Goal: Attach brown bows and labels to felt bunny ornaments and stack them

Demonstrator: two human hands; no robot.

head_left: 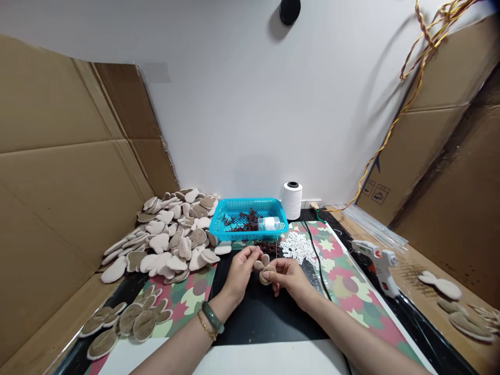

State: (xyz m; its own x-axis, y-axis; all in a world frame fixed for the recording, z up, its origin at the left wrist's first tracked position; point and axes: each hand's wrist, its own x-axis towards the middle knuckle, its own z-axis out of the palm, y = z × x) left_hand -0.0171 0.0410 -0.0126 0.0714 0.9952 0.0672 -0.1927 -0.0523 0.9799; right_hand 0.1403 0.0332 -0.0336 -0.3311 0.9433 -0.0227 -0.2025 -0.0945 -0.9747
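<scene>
My right hand [291, 281] grips a small beige plush rabbit-head piece [265, 276] between thumb and fingers, its two rounded ears pointing up. Close to those ears, my left hand [242, 268] has thumb and fingertips pinched together; what lies in the pinch is too small to make out. A thin pale line, possibly thread, rises beside my right fingers. Both hands are above a black mat [250, 323]. Just beyond them lies a pile of dark brown twisted bits [269, 247], with a heap of small white pieces [299, 246] to its right.
A blue basket [215, 229] holds brown bits and a clear jar [269, 224]. Beside it stands a white thread cone [292, 202]. Plush pieces [160, 242] are heaped left; finished-looking rabbit shapes [133, 317] lie nearer. At right are a glue gun [378, 263] and a black cable [318, 255].
</scene>
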